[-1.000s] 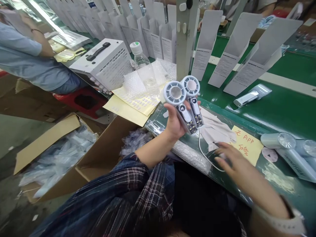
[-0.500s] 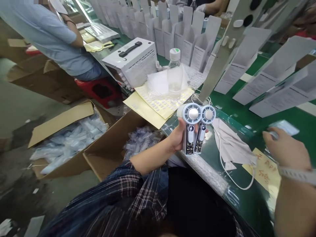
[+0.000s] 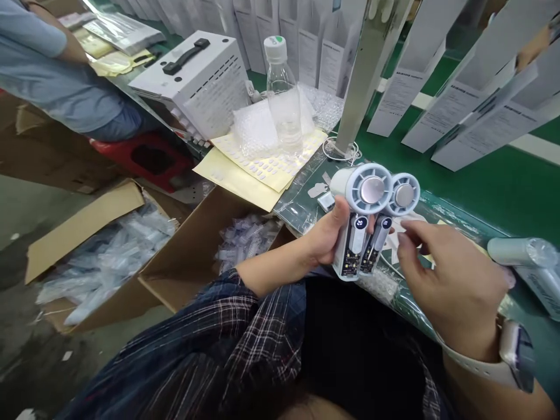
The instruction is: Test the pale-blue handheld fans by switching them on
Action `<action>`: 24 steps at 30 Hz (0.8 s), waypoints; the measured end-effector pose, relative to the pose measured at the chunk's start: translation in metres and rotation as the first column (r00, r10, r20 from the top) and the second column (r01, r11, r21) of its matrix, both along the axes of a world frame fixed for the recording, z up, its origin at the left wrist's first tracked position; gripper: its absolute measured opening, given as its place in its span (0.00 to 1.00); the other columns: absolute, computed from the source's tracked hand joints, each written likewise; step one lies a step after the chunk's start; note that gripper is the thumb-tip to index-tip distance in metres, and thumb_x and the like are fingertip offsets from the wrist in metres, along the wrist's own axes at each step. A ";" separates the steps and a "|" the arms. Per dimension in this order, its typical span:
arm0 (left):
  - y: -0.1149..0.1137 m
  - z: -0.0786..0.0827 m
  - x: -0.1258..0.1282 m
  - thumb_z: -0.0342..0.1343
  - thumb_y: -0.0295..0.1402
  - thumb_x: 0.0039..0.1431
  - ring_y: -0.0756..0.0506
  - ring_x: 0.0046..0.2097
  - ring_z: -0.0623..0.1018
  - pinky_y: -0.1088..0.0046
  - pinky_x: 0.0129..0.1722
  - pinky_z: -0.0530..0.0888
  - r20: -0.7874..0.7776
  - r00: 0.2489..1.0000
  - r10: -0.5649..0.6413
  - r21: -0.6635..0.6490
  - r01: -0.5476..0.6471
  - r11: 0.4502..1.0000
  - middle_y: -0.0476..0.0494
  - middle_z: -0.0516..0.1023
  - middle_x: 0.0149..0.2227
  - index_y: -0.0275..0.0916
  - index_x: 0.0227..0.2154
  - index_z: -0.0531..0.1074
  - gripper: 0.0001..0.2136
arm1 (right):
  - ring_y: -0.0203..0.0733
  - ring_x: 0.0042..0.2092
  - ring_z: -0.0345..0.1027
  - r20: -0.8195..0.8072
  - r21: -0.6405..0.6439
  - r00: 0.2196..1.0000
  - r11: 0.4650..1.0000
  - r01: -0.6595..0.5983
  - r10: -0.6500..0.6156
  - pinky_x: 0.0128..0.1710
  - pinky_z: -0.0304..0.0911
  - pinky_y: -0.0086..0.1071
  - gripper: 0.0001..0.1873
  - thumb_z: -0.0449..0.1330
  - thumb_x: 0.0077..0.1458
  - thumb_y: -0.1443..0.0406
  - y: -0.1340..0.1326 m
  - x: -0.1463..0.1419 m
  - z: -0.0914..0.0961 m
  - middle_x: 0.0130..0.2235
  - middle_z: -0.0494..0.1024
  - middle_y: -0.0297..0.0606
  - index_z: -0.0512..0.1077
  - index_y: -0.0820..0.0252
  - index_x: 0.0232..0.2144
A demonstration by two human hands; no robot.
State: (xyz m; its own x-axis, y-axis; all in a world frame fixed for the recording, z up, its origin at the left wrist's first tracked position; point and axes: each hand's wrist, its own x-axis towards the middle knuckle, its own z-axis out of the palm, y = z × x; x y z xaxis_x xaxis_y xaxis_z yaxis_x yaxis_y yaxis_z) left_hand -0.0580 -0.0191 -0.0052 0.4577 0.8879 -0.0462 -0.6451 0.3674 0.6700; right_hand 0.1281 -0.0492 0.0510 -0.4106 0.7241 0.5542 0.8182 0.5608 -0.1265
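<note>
Your left hand [image 3: 326, 239] grasps the nearer fan [image 3: 359, 223] and the farther fan [image 3: 385, 223] together by their handles, over the near edge of the green worktop [image 3: 300, 203]. Their heads sit side by side and both little lit displays face you, probably so you can read the pair at one glance; your thumb lies just under the nearer head, a grip that seems to leave the circuit fronts uncovered. Your right hand [image 3: 452, 283] hangs just beside the farther fan, fingers curled inward; I cannot tell whether they pinch or touch anything. A clear bottle [image 3: 280, 76] seems to stand on the yellow label sheets [image 3: 236, 181], perhaps weighing them down, while the white boxes [image 3: 396, 102] stand upright with flaps raised, which presumably keeps their mouths open
</note>
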 end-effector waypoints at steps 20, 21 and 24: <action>-0.034 0.008 0.026 0.63 0.75 0.41 0.47 0.33 0.74 0.71 0.35 0.72 -0.242 0.968 0.062 0.239 -0.002 0.971 0.46 0.74 0.27 0.36 0.29 0.75 0.40 | 0.41 0.27 0.62 0.395 0.329 0.918 0.929 -0.168 0.026 0.27 0.50 0.37 0.09 0.64 0.66 0.70 -0.036 0.020 -0.003 0.24 0.72 0.35 0.75 0.60 0.31; -0.035 0.007 0.026 0.63 0.75 0.41 0.47 0.35 0.74 0.71 0.37 0.72 -0.246 0.966 0.084 0.250 -0.020 0.968 0.45 0.75 0.28 0.35 0.30 0.75 0.40 | 0.41 0.26 0.59 0.395 0.329 0.918 0.929 -0.171 0.029 0.27 0.50 0.37 0.12 0.65 0.65 0.70 -0.035 0.020 -0.004 0.22 0.69 0.34 0.72 0.58 0.27; -0.037 0.004 0.024 0.63 0.75 0.40 0.49 0.31 0.72 0.72 0.33 0.71 -0.258 0.965 0.045 0.221 0.013 0.975 0.47 0.74 0.27 0.35 0.33 0.76 0.41 | 0.41 0.26 0.57 0.353 0.326 0.935 0.931 -0.162 0.039 0.27 0.50 0.38 0.14 0.65 0.66 0.68 -0.033 0.024 -0.008 0.22 0.68 0.34 0.70 0.57 0.26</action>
